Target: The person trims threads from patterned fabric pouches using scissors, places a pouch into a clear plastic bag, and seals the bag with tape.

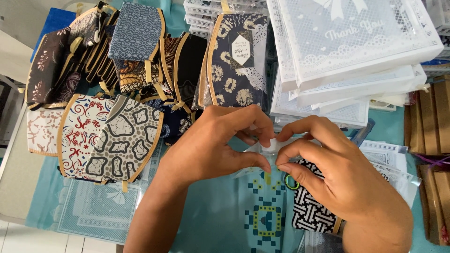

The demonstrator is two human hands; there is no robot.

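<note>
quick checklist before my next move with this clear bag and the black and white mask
1. Left hand pinching the clear bag at its top edge: ok.
2. Right hand pinching the same edge: ok.
3. Black and white mask fully inside the bag: cannot tell, the right hand covers part of it.
4. Bag mouth sealed: cannot tell, fingers hide it.
5. Stack of white lace-print bags apart from the hands: ok.
6. Pile of patterned masks apart from the hands: ok.
</note>
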